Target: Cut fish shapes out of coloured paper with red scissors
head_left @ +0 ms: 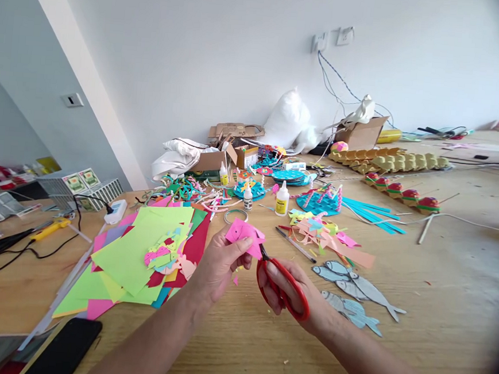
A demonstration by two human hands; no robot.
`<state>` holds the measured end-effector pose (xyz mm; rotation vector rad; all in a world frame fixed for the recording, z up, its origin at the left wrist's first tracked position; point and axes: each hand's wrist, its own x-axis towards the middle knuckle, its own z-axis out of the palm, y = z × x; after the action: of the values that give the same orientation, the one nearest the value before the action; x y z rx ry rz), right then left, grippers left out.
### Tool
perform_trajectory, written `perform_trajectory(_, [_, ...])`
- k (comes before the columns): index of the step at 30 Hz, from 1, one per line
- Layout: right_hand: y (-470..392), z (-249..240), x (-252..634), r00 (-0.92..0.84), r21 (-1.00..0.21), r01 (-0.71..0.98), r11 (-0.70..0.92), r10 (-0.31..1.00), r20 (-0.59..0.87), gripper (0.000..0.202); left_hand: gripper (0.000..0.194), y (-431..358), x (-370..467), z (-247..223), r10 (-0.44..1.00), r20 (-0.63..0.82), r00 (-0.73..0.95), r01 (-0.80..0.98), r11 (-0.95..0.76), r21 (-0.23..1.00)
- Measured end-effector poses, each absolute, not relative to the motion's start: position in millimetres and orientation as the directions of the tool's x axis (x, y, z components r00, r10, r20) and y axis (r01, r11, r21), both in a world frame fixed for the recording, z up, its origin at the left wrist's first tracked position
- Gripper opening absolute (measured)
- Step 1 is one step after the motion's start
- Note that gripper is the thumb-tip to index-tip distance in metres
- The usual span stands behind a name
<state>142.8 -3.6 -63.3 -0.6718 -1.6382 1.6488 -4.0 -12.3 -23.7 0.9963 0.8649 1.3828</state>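
My left hand (225, 261) pinches a small piece of pink paper (244, 235) between thumb and fingers, above the middle of the wooden table. The paper looks cut to a shape, with small dark marks on it. Wrapped round the red handles of a pair of scissors (300, 306) is my right hand (296, 286). The dark blades meet the paper's right lower edge and are partly hidden there. Small paper scraps lie on the table beneath my hands.
Coloured paper sheets (130, 247) with small cutouts lie left. Grey paper fish (364, 291) and a pen (295, 244) lie right. Glue bottles (282, 200), blue decorated discs (318, 200) and paper strips (365, 258) sit beyond my hands. A black phone (64, 348) rests near left.
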Motion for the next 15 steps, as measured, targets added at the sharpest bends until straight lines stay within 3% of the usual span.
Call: perform_trajectory(15, [-3.2, -61.9, 144.5, -0.619, -0.994, -0.068, 0.088, 0.778, 0.111, 0.049, 0.018, -15.3, 3.5, -25.7, 0.996, 0.084, 0.013, -0.361, -0.074, 0.930])
